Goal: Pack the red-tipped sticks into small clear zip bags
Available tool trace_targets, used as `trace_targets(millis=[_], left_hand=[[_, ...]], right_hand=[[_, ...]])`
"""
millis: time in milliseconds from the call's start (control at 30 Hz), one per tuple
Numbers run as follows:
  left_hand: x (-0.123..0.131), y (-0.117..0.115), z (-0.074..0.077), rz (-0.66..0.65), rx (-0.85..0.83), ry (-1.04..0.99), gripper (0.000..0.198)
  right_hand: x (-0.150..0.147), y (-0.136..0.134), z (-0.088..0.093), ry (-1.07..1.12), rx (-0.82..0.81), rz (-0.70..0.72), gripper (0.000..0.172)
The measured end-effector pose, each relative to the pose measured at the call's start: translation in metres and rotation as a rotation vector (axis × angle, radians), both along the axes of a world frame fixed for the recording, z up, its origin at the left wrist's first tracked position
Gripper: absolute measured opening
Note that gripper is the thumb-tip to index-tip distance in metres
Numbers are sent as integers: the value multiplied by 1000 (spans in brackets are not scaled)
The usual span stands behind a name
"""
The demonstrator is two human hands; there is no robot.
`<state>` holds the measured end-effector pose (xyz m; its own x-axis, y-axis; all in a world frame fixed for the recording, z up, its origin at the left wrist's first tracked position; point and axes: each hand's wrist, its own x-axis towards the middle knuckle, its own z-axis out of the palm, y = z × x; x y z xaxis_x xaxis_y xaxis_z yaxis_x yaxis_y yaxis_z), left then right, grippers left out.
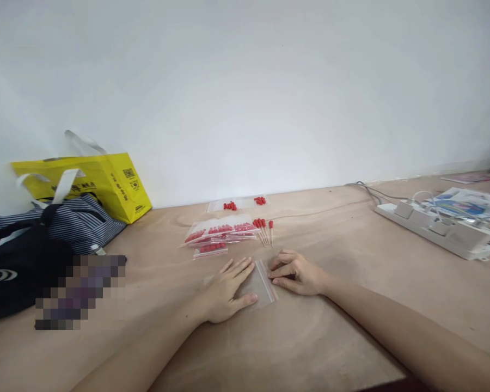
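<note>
Clear zip bag [259,284] lying flat on the wooden table [351,326], red seal strip to its right. Left hand [227,288]: open, palm down, fingers spread, pressing on the bag. Right hand [297,273]: fingers curled, tips touching the seal edge; whether they pinch it cannot be told. Just beyond the bag: filled bags of red pieces [220,231] and loose red-tipped sticks [263,227]. Well left of the bag: yellow bag [106,182], striped bag [79,223]. Well right of it: power strip [436,228].
</note>
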<state>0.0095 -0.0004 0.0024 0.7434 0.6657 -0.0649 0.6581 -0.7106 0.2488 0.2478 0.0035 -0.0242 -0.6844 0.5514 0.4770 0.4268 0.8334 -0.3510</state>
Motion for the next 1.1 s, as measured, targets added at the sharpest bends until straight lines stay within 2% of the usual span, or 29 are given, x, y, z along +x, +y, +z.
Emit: trace_targets(millis=[567, 800, 933, 1100], left_hand=[[1, 1, -2, 1, 16, 1, 66], [1, 0, -2, 2, 21, -24, 66], [-1, 2, -7, 1, 37, -66, 67], [-2, 5, -12, -3, 36, -109, 58]], right_hand=[[-6, -2, -2, 29, 23, 11, 20], [-11, -6, 3, 10, 13, 155, 24], [-13, -5, 1, 11, 0, 209, 43], [-17, -5, 1, -75, -12, 292, 62]])
